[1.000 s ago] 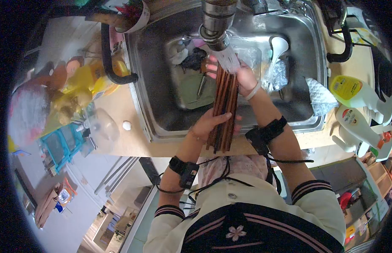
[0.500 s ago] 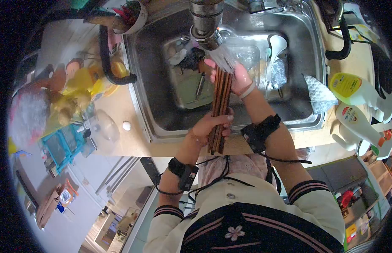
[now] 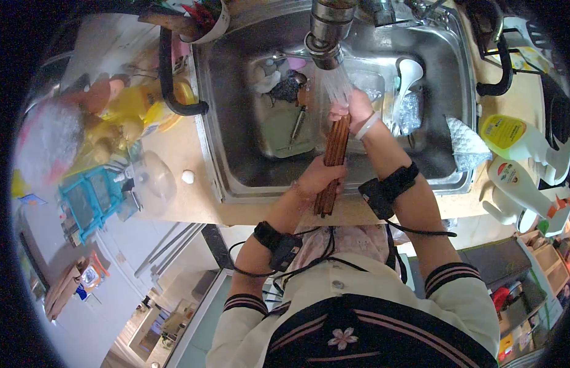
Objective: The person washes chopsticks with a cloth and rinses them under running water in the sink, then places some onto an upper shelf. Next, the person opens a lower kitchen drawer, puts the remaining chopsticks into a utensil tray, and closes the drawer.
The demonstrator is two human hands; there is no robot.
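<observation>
In the head view, the person stands at a steel sink (image 3: pixel 236 159) and holds a bundle of dark wooden chopsticks (image 3: pixel 334 153) with both hands. The left hand (image 3: pixel 319 178) is closed around the lower part of the bundle, near the front rim of the sink, and the right hand (image 3: pixel 352 110) is closed around the upper ends, directly below the faucet (image 3: pixel 326 30). Water is falling from the faucet on the right hand and the chopstick tips, so the bundle seems to be held lengthwise and high in order to bring the tips into the stream, while the lower ends stick out over the front rim of the sink. Inside the sink, left of the chopsticks, lies a rectangular metal tray (image 3: pixel 279 132) with a utensil on it, and right of the faucet stands a white ladle (image 3: pixel 410 70). Right of the sink, on the wooden counter, are a yellow-labelled detergent bottle (image 3: pixel 512 135) and a white spray bottle (image 3: pixel 530 178). Left of the sink are yellow containers and a clear glass lid (image 3: pixel 151 178).
</observation>
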